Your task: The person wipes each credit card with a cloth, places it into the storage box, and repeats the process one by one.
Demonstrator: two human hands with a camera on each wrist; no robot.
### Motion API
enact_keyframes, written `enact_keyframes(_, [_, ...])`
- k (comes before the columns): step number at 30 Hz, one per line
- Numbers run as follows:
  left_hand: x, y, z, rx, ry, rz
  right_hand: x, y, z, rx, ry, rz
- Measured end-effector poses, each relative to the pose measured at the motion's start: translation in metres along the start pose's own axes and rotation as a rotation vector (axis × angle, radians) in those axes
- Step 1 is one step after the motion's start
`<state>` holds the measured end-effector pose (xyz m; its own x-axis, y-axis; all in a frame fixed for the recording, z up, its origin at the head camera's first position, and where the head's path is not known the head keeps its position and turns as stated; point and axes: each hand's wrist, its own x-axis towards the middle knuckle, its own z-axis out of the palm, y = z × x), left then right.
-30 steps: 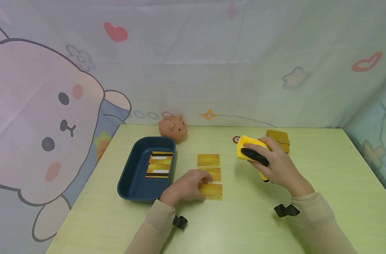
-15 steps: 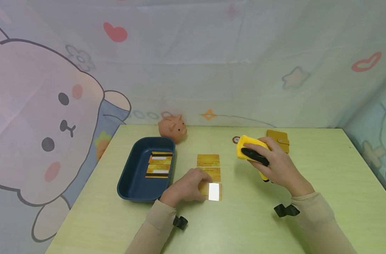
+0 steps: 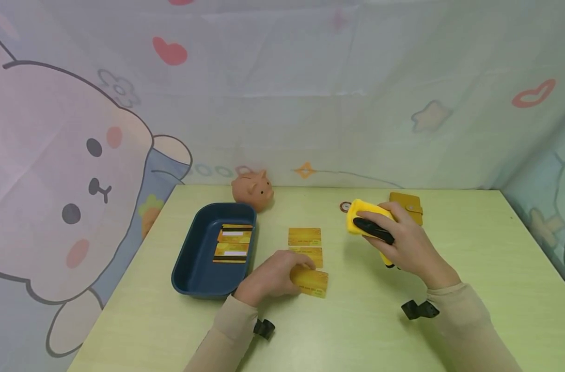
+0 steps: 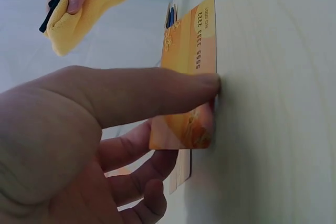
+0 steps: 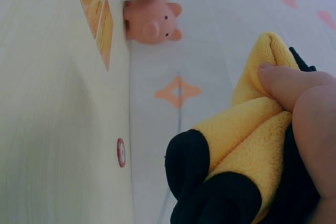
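My left hand (image 3: pixel 275 274) pinches a gold bank card (image 3: pixel 312 282) by its left end, thumb on one side and fingers on the other. The left wrist view shows its printed digits (image 4: pixel 199 43), and the card is tilted against the table surface. Two more gold bank cards lie flat just beyond: a middle card (image 3: pixel 312 254), partly covered by my fingers, and a far card (image 3: pixel 304 236). Over the right side of the table, my right hand (image 3: pixel 410 245) grips a folded yellow cloth with black edging (image 3: pixel 361 214). It hangs above the tabletop in the right wrist view.
To the left stands a dark blue tray (image 3: pixel 189 279) with two cards (image 3: pixel 230 252) inside, stripe side up. A piggy bank (image 3: pixel 253 191) sits behind it. At the back are a red-rimmed round chip (image 3: pixel 345 206) and a mustard wallet (image 3: pixel 407 204), partly behind my right hand.
The nearest card has come up from lying flat and turned slightly, its right end shifting right and toward me. A bright glare on it has gone. My right hand holds still with the cloth.
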<state>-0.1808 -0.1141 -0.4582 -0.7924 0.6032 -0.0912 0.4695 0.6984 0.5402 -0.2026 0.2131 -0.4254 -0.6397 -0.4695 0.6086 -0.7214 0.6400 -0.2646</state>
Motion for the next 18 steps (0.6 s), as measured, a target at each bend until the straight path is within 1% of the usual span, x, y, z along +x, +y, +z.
enact_keyframes(4, [0.0006, -0.0018, 0.0002, 0.006, 0.040, 0.056, -0.0004, 0.0002, 0.0004, -0.004, -0.004, -0.004])
enact_keyframes(7, [0.0005, -0.0036, 0.0010, -0.049, 0.079, 0.089, -0.0012, 0.0005, 0.0012, -0.005, -0.005, -0.004])
enact_keyframes(9, [0.0005, -0.0042, 0.0010, -0.105, 0.100, 0.095, -0.0015, 0.0007, 0.0018, -0.006, -0.005, -0.004])
enact_keyframes(11, [0.0004, -0.0042, 0.0007, -0.169, 0.113, 0.081, -0.0015, 0.0008, 0.0023, -0.006, -0.005, -0.003])
enact_keyframes(14, [0.0012, -0.0033, -0.0003, -0.276, 0.139, 0.041, -0.0010, 0.0003, 0.0027, -0.006, -0.004, -0.004])
enact_keyframes(18, [0.0046, -0.0027, -0.0012, -0.417, 0.202, 0.000, 0.0005, -0.0016, 0.0035, -0.007, -0.006, -0.012])
